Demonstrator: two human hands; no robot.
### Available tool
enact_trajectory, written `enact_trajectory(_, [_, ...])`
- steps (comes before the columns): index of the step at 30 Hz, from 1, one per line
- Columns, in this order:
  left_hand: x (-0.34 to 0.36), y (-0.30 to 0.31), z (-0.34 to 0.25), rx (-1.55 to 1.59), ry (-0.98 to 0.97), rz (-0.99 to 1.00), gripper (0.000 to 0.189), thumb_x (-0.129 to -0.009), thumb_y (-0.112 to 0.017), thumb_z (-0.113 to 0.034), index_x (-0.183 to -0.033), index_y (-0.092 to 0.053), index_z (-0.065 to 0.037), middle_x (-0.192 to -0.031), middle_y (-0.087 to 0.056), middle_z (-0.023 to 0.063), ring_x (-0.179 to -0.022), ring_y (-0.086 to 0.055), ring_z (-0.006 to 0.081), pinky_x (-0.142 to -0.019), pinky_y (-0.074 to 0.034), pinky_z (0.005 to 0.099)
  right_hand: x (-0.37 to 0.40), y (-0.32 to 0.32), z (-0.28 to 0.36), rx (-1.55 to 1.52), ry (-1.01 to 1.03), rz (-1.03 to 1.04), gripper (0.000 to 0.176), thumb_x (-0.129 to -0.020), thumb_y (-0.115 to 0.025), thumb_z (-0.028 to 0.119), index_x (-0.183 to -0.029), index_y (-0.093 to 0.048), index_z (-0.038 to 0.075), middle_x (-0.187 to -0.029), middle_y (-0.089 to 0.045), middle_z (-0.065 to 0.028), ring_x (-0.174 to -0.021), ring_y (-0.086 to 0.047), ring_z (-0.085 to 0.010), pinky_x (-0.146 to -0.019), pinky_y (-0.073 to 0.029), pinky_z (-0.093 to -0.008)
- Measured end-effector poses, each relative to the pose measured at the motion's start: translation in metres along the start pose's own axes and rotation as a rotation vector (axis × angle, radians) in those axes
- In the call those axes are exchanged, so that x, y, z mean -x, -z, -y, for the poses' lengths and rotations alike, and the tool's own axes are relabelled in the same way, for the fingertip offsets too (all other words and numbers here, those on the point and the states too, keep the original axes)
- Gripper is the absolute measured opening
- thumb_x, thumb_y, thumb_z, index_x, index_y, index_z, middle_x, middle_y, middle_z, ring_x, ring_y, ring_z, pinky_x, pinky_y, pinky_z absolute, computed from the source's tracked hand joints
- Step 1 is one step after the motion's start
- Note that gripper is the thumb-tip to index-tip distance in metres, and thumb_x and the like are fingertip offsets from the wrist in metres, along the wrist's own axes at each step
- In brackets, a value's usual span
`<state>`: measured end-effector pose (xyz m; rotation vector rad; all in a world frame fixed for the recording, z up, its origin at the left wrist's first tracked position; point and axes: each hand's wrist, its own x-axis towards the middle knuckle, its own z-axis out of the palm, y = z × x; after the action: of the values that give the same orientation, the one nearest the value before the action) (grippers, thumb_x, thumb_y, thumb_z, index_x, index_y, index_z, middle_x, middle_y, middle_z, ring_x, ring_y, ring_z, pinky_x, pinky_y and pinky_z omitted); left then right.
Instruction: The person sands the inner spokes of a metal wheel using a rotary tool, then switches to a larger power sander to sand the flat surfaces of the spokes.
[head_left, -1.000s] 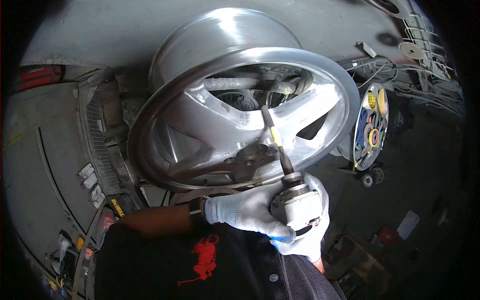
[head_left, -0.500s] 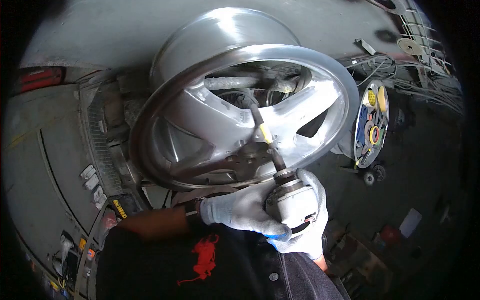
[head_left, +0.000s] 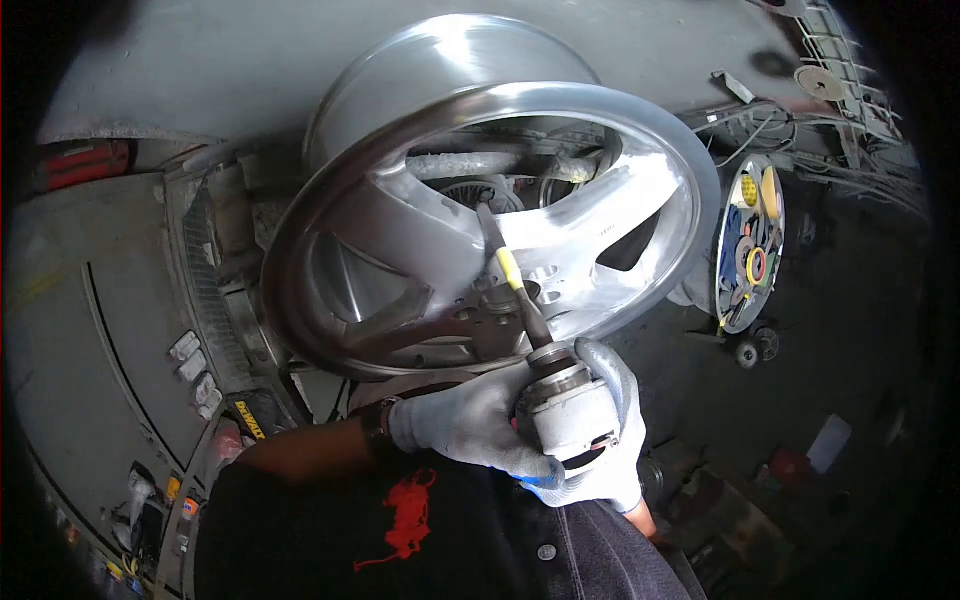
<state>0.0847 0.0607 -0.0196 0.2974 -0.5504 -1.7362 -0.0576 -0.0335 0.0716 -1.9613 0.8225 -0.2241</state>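
Both my hands wear grey work gloves and are wrapped around a die grinder (head_left: 575, 415) with a pale round body and a long dark shaft (head_left: 535, 322) banded in yellow. My left hand (head_left: 480, 425) closes on the body from the left side, and my right hand (head_left: 622, 435) holds it from the right and below. In front stands a large bare-metal wheel rim (head_left: 560, 230), tilted towards me, with wide shiny spokes. The shaft reaches across its hub, its tip overlapping the edge of a spoke near an opening.
Behind the rim is a second metal barrel (head_left: 450, 70) against a grey wall. On the right, a round tray (head_left: 728, 300) holds tape rolls and discs, near hanging cables (head_left: 770, 130). A grey tabletop (head_left: 70, 290) with small pale blocks (head_left: 190, 358) lies left.
The die grinder and both hands have shifted slightly left, and the shaft's tip has moved left and a little up along the spoke. My grip stays the same.
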Motion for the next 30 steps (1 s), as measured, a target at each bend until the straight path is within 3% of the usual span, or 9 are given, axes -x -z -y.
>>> enact_trajectory(4, [-0.002,-0.003,0.010,0.136,0.065,-0.071,0.082,-0.077,-0.086,-0.033,-0.138,-0.041,0.000,-0.129,-0.057,0.0098,-0.120,-0.053,0.0177,-0.104,-0.044,0.0371,0.001,0.002,-0.007,-0.021,0.060,0.008,0.098,-0.058,-0.091,0.029,-0.137,-0.044,-0.004,-0.128,-0.059,-0.0229,-0.115,-0.063,-0.0327,-0.100,-0.049,-0.0406])
enact_trajectory(6, [-0.010,-0.001,0.011,0.158,0.071,-0.069,0.083,-0.075,-0.087,-0.034,-0.137,-0.044,0.001,-0.130,-0.057,0.0100,-0.121,-0.054,0.0181,-0.104,-0.045,0.0365,0.010,0.003,-0.014,-0.143,-0.081,-0.037,0.100,-0.058,-0.091,0.032,-0.138,-0.043,-0.005,-0.127,-0.059,-0.0221,-0.115,-0.062,-0.0313,-0.100,-0.049,-0.0405])
enact_trajectory(10, [-0.025,0.007,0.008,0.038,0.074,0.035,0.087,-0.072,-0.090,-0.038,-0.136,-0.045,0.001,-0.128,-0.058,0.0091,-0.118,-0.054,0.0154,-0.102,-0.047,0.0358,0.015,0.005,-0.012,0.018,-0.044,-0.105,0.101,-0.059,-0.092,0.030,-0.138,-0.042,-0.008,-0.126,-0.059,-0.0219,-0.114,-0.062,-0.0299,-0.100,-0.048,-0.0388])
enact_trajectory(16, [-0.006,0.005,0.011,0.078,0.115,0.005,0.086,-0.072,-0.090,-0.030,-0.138,-0.044,0.001,-0.133,-0.055,0.0096,-0.122,-0.054,0.0183,-0.105,-0.045,0.0380,0.013,0.000,-0.012,-0.150,-0.072,-0.053,0.104,-0.055,-0.093,0.032,-0.139,-0.043,-0.004,-0.126,-0.060,-0.0228,-0.114,-0.063,-0.0300,-0.098,-0.050,-0.0402])
enact_trajectory(23, [-0.002,-0.001,0.013,0.013,0.015,-0.054,0.076,-0.078,-0.085,-0.027,-0.136,-0.043,-0.002,-0.127,-0.057,0.0082,-0.117,-0.054,0.0166,-0.103,-0.044,0.0359,0.009,0.006,-0.015,-0.026,0.016,0.037,0.101,-0.054,-0.092,0.030,-0.138,-0.045,-0.001,-0.128,-0.059,-0.0205,-0.115,-0.063,-0.0334,-0.099,-0.049,-0.0409])
enact_trajectory(26, [-0.014,0.003,0.014,0.099,0.076,-0.047,0.077,-0.078,-0.085,-0.028,-0.137,-0.043,-0.001,-0.126,-0.058,0.0084,-0.116,-0.054,0.0168,-0.104,-0.044,0.0359,0.011,0.004,-0.012,-0.005,0.025,-0.054,0.098,-0.056,-0.089,0.027,-0.138,-0.045,-0.002,-0.128,-0.059,-0.0207,-0.114,-0.063,-0.0314,-0.098,-0.049,-0.0397])
enact_trajectory(28, [-0.024,0.008,0.014,0.069,0.129,0.080,0.086,-0.073,-0.090,-0.022,-0.140,-0.040,-0.002,-0.138,-0.051,0.0093,-0.127,-0.051,0.0186,-0.107,-0.045,0.0374,0.013,0.003,-0.010,0.033,0.018,-0.138,0.094,-0.057,-0.086,0.024,-0.138,-0.045,-0.002,-0.125,-0.061,-0.0205,-0.112,-0.064,-0.0291,-0.097,-0.050,-0.0385])
enact_trajectory(29, [-0.025,0.004,0.015,0.069,0.061,0.043,0.077,-0.078,-0.086,-0.026,-0.137,-0.043,-0.002,-0.125,-0.059,0.0082,-0.116,-0.054,0.0161,-0.103,-0.044,0.0354,0.014,0.004,-0.013,0.096,0.035,-0.150,0.093,-0.057,-0.085,0.022,-0.138,-0.045,-0.002,-0.122,-0.062,-0.0211,-0.110,-0.065,-0.0291,-0.096,-0.051,-0.0381])
enact_trajectory(30, [-0.023,0.003,0.013,0.067,0.062,0.044,0.077,-0.078,-0.086,-0.026,-0.137,-0.043,-0.002,-0.125,-0.059,0.0082,-0.116,-0.054,0.0161,-0.103,-0.044,0.0354,0.014,0.002,-0.013,0.095,0.036,-0.152,0.093,-0.057,-0.085,0.022,-0.138,-0.045,-0.002,-0.122,-0.062,-0.0211,-0.110,-0.065,-0.0291,-0.096,-0.051,-0.0381])
